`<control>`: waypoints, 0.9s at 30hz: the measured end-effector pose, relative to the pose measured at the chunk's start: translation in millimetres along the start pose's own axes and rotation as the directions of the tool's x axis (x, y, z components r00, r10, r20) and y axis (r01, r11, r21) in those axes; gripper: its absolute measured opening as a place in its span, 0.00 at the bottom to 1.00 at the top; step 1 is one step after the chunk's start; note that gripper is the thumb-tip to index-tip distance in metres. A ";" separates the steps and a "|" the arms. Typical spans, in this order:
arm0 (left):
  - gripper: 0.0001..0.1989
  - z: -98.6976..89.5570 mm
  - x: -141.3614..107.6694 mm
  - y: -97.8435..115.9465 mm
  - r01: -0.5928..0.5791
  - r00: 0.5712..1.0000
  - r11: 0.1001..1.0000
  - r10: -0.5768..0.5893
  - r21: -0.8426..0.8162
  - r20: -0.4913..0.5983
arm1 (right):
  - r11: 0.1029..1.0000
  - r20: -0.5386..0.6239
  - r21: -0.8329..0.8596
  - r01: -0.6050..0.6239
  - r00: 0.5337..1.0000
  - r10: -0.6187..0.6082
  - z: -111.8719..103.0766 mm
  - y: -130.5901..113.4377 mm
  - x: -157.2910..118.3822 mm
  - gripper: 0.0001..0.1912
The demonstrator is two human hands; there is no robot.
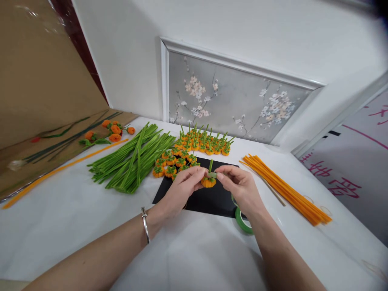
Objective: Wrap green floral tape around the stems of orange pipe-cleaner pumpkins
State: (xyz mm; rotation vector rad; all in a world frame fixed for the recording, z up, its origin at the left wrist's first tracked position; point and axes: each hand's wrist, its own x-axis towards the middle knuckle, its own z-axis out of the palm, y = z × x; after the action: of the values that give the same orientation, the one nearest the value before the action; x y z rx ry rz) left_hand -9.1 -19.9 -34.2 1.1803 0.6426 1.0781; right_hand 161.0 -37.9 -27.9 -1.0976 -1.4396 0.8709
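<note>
Your left grip (185, 182) holds a pumpkin (208, 182) and your right grip (241, 186) pinches tape (212, 175) at its stem (211, 165) between them, apparently unfinished; the stemmed rows (209, 151) beyond look done, the leftward cluster (171, 161) seemingly awaiting stems.

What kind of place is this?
Likely a craft workspace, maybe in a home or small shop: a white table holds a pile of fuzzy green stems, many little orange pumpkins and a green tape roll.
</note>
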 end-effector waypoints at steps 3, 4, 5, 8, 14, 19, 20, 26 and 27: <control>0.12 1.0 -1.1 3.9 -0.072 0.997 0.983 0.070 0.170 0.020 | 0.997 0.016 -0.065 0.039 0.999 -0.038 2.1 -0.8 0.2 0.10; 0.11 1.5 -1.4 5.2 -0.094 0.995 0.970 0.090 0.225 0.030 | 0.994 0.021 -0.097 0.055 0.998 -0.053 2.6 -0.5 0.2 0.09; 0.10 2.2 -1.6 6.4 -0.112 0.994 0.957 0.105 0.268 0.039 | 0.989 0.028 -0.130 0.069 0.997 -0.066 3.0 -0.1 0.0 0.09; 0.08 3.8 -2.0 8.9 -0.126 0.992 0.936 0.118 0.327 0.043 | 0.979 0.024 -0.179 0.101 0.995 -0.098 3.3 0.2 -0.9 0.08; 0.08 3.5 -1.3 8.7 -0.151 0.988 0.913 0.146 0.379 0.043 | 0.967 0.036 -0.227 0.112 0.994 -0.106 2.4 -5.1 -1.5 0.08; 0.04 6.2 -3.0 11.0 -0.166 0.986 0.932 0.164 0.321 0.034 | 0.965 0.045 -0.250 0.080 0.996 -0.071 1.2 -10.1 -2.6 0.09; 0.04 7.0 -3.5 12.1 -0.164 0.986 0.937 0.166 0.307 0.021 | 0.968 0.042 -0.243 0.063 0.998 -0.054 0.8 -11.0 -2.9 0.09; 0.05 6.9 -4.4 13.6 -0.147 0.989 0.950 0.145 0.276 0.029 | 0.982 0.043 -0.191 0.015 0.999 -0.007 -0.3 -13.7 -3.5 0.11; 0.05 6.6 -4.3 12.8 -0.148 0.989 0.951 0.143 0.272 0.041 | 0.982 0.044 -0.190 0.017 0.999 -0.008 0.1 -13.6 -3.4 0.11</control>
State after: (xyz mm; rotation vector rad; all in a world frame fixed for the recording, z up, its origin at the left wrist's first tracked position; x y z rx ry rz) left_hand -9.3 -26.4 -20.7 1.4964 0.7143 1.1233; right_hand 158.6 -45.3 -16.3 -1.2166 -1.5892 0.7635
